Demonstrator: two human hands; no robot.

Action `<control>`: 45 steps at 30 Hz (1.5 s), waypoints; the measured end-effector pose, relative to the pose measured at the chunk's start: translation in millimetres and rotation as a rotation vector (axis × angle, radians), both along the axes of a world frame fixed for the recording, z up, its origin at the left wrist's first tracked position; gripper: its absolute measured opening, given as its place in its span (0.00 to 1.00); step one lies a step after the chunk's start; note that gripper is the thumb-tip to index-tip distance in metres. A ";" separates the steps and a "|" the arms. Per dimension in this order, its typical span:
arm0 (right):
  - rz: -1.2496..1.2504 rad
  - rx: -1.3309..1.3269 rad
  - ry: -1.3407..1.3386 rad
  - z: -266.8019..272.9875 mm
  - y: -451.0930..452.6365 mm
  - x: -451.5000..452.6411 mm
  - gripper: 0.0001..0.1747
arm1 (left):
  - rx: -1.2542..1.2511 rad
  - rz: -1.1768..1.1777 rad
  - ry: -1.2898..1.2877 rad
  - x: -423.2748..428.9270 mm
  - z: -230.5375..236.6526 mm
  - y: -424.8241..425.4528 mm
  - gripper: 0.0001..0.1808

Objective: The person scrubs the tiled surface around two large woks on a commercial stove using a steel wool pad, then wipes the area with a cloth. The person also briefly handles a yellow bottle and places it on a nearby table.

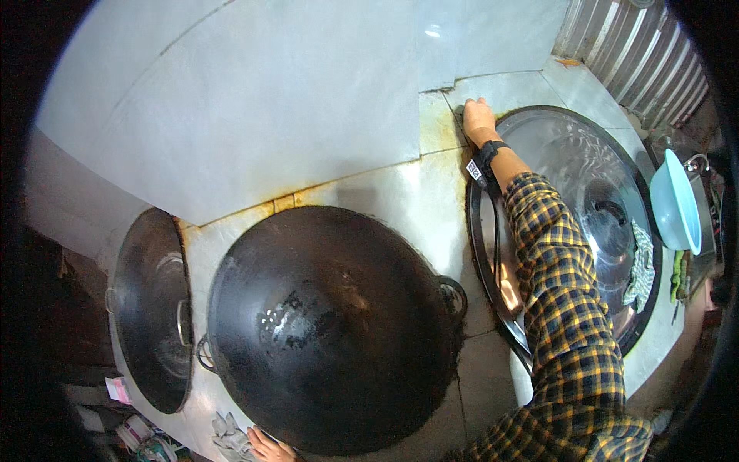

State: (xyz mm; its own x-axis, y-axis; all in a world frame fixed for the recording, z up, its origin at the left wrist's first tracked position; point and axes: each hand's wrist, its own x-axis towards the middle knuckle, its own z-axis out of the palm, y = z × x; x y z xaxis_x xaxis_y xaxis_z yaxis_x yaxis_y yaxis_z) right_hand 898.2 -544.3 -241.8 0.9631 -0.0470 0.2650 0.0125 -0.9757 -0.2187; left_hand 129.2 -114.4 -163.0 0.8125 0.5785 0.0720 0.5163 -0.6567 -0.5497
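A large black wok (340, 329) with loop handles sits in the middle of the tiled stove top, a little wet glare at its bottom. My right hand (478, 118) reaches to the back, by the wall corner and the rim of a big round metal lid (548, 138); its fingers are bent, and whether they hold something is hidden. A black strap and a dangling cord hang at that wrist. At the bottom edge my left hand (268, 447) rests near the wok's front rim, beside a grey glove (231, 437), partly cut off by the picture's edge.
A second dark pan (153, 312) stands at the left. A patterned glove (639, 268) lies on the lid. Further right are a light blue basin (674, 202), green vegetables (678, 276) and a tap (697, 163). Corrugated metal (641, 58) stands at the back right.
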 end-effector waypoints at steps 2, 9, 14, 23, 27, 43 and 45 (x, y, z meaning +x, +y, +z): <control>0.110 -0.042 0.037 -1.8 0.8 -5.8 0.11 | 0.022 -0.031 0.018 2.8 -9.4 -3.9 0.29; 0.407 -0.057 0.225 25.7 32.6 -97.6 0.09 | -0.064 -0.064 0.024 -1.9 -18.0 -3.3 0.28; 0.458 -0.043 0.276 31.9 26.4 -86.3 0.11 | -0.141 -0.091 0.064 -12.0 -23.6 5.6 0.28; 0.223 0.051 -0.030 12.9 25.3 15.8 0.14 | -0.318 0.081 -0.183 -5.8 -17.1 -6.6 0.27; 0.456 0.032 0.110 29.6 36.2 -41.1 0.15 | -0.158 -0.042 -0.021 -4.4 -19.0 -4.7 0.27; 0.189 0.040 -0.079 4.3 10.8 26.3 0.13 | -0.354 0.191 -0.209 2.8 -15.6 -10.5 0.33; 0.299 0.065 -0.047 5.5 30.5 9.4 0.13 | -0.195 0.117 -0.166 3.5 -17.2 -11.6 0.30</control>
